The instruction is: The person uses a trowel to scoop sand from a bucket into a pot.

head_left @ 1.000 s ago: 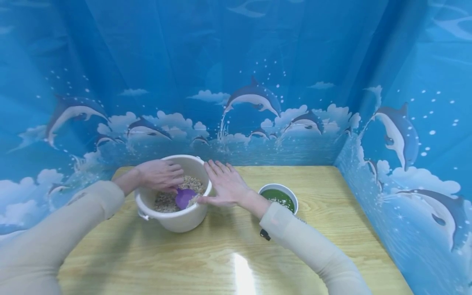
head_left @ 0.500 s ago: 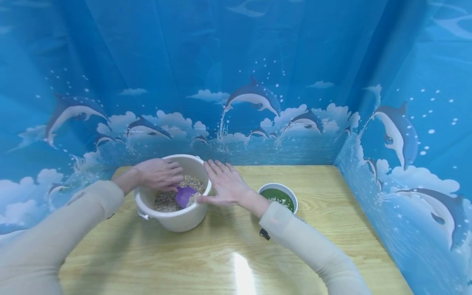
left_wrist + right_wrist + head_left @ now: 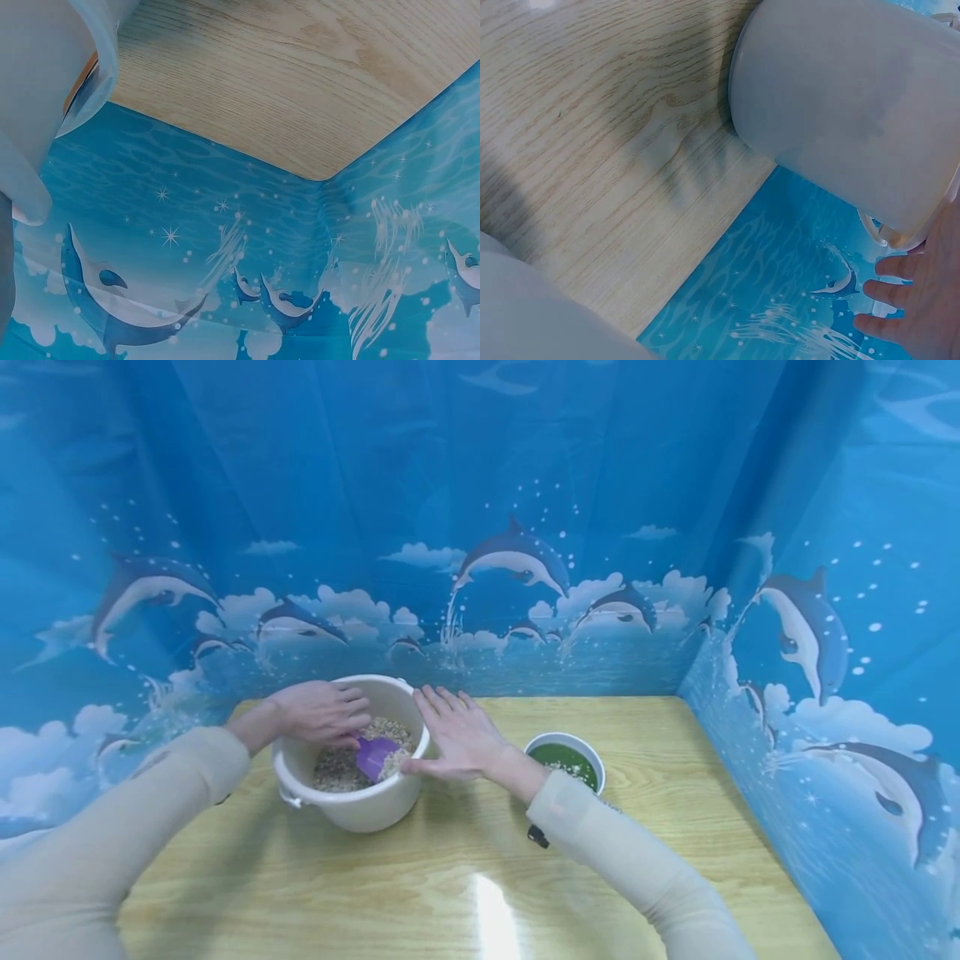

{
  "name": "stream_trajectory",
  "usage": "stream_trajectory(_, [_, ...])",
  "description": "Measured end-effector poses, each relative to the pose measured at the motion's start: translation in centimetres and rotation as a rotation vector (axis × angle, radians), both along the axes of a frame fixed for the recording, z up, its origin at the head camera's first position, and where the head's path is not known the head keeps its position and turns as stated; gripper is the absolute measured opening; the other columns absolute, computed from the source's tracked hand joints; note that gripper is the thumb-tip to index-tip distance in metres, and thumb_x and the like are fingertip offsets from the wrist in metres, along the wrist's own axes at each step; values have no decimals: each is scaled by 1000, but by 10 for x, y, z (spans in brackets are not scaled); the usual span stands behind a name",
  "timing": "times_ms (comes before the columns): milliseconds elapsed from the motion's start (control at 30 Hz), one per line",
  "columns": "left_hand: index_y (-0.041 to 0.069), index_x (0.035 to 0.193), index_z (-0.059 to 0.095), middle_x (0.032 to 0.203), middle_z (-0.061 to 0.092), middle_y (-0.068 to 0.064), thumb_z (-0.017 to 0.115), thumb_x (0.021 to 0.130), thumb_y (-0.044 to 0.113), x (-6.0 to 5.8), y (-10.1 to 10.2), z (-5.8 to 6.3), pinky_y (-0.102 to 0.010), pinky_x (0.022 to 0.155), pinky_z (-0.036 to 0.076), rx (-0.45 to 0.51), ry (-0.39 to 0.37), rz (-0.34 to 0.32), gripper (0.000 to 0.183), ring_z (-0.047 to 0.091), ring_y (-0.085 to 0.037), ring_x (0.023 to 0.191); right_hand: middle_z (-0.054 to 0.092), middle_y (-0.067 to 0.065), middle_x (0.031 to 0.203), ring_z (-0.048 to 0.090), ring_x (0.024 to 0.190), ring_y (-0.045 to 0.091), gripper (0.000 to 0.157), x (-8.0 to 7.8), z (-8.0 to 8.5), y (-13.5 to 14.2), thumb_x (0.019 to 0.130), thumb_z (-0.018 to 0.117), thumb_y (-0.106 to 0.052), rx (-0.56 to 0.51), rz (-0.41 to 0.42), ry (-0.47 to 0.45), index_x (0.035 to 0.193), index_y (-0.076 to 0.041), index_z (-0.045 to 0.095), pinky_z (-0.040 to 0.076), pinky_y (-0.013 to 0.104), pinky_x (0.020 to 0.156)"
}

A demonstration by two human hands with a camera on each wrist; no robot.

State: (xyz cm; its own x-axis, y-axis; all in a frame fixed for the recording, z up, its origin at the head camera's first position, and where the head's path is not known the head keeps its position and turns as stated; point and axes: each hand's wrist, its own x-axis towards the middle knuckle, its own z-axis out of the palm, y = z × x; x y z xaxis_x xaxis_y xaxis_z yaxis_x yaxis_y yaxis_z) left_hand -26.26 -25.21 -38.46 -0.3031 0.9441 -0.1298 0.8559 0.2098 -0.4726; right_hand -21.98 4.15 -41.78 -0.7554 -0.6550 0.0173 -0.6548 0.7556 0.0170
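1. Left hand [image 3: 321, 714] is curling round the handle end of a purple scoop [image 3: 372, 758]; its own fingers are hiding the grip.
2. Right hand [image 3: 457, 739] is resting straight, spread fingers at the right rim of the white bucket [image 3: 371, 814].
3. Scoop is tilting inside the bucket, above loose grain [image 3: 339, 772].
4. White bowl [image 3: 598, 766], green inside, is standing to the right, partly covered by the right sleeve [image 3: 630, 860].
5. Dark object [image 3: 537, 837] is poking out beneath that sleeve, mostly hidden, unidentifiable.
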Motion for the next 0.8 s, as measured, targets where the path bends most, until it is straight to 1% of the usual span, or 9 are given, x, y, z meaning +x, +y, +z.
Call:
stream_trajectory(200, [21, 98, 54, 96, 60, 0, 53, 106, 54, -1, -1, 0, -31, 74, 54, 7, 2, -9, 34, 57, -16, 90, 14, 14, 178, 21, 165, 35, 116, 0, 1, 0, 92, 36, -89, -1, -3, -11, 170, -10, 3, 21, 57, 132])
stream_trajectory(333, [22, 99, 55, 96, 61, 0, 54, 106, 54, 0, -3, 2, -33, 78, 56, 19, 0, -10, 33, 59, -16, 91, 14, 14, 178, 22, 165, 35, 115, 1, 1, 0, 92, 36, -90, 3, -3, -8, 170, -10, 3, 21, 57, 132])
stream_trajectory(567, [20, 102, 55, 100, 63, -2, 55, 106, 51, 2, -5, 6, -37, 87, 58, 14, -19, 38, 31, 62, -18, 94, 15, 14, 178, 24, 164, 35, 116, 0, 1, 0, 92, 36, -90, 12, 0, 4, 170, -11, 5, 22, 57, 132])
stream_trajectory(667, [20, 103, 55, 101, 64, -3, 55, 107, 49, 3, -6, 8, -38, 87, 58, 14, -19, 50, 30, 63, -18, 94, 15, 13, 178, 23, 164, 35, 116, 0, 1, 0, 92, 36, -90, 16, -2, 0, 170, -11, 4, 21, 57, 132])
stream_trajectory(800, [20, 101, 55, 99, 62, -2, 56, 106, 49, 3, -7, 8, -36, 83, 57, 21, -2, 49, 29, 61, -17, 91, 14, 13, 178, 23, 164, 35, 116, 0, 1, 0, 92, 35, -90, 18, 0, -2, 170, -11, 3, 21, 57, 132])
